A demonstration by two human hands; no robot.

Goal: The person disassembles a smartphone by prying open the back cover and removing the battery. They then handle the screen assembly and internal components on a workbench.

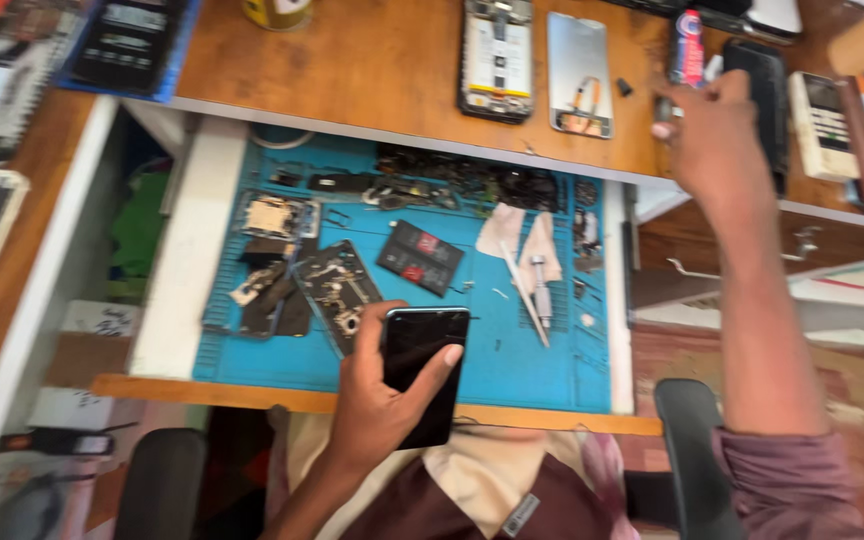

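Clasped in the left hand [377, 400], fingers wrapped round it, a black glossy rectangular smartphone [422, 370] sits at six o'clock, seemingly intact; the right hand [717, 135] reaches, fingers loosely spread and empty, toward a small red-and-white tube [689, 45] at one o'clock.

dark phone screen [422, 365] in left hand [377, 400]; red-labelled black battery [419, 257] on blue mat [512, 365]

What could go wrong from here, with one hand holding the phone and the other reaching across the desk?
1. The left hand grips the black phone alone, over the lap beyond the drawer edge; a slip might drop it.
2. The right hand reaches among crowded items near the opened phone and loose back panel; it could knock them.
3. Small parts litter the blue mat and could scatter.
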